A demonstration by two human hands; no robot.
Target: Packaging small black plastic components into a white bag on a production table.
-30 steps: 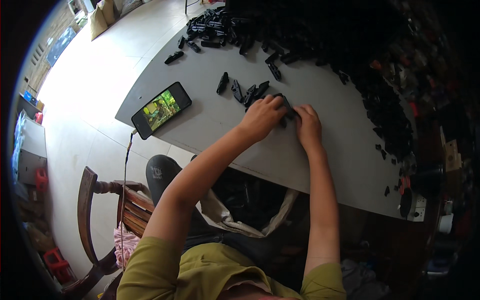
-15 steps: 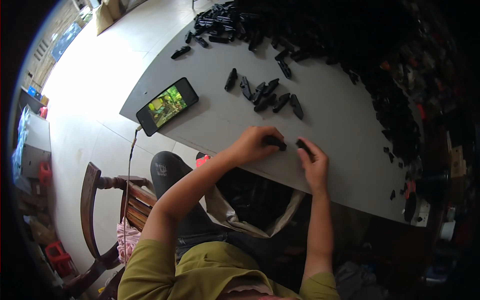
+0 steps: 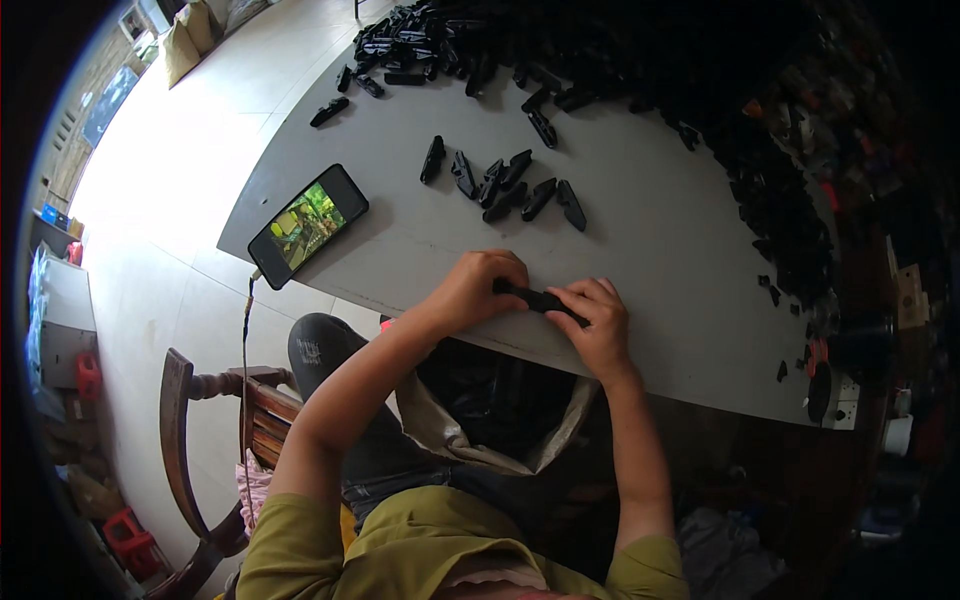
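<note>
Close to the near edge of the grey table (image 3: 680, 350), my left hand (image 3: 482, 288) is closed around one end of a black plastic piece (image 3: 540, 300). My right hand (image 3: 598, 318) pinches the other end between thumb and fingers. Between the hands the black parts meet end to end; whether they are locked together I cannot tell. Beyond my hands lies a loose group of similar elongated black plastic parts (image 3: 503, 190). Below the table edge, an open pale sack (image 3: 425, 425) sits at my lap with dark pieces inside, hard to make out.
A large heap of black parts (image 3: 430, 40) covers the far side and runs down the right side. A phone (image 3: 308, 225) with a lit screen lies at the left edge, its cable (image 3: 246, 330) hanging down. A wooden chair (image 3: 180, 440) stands at left. Scissors-like orange handles (image 3: 820, 355) show at right.
My hands were apart, each with its own black part. My right hand has come left, and the parts now meet. The whole view has shifted slightly.
</note>
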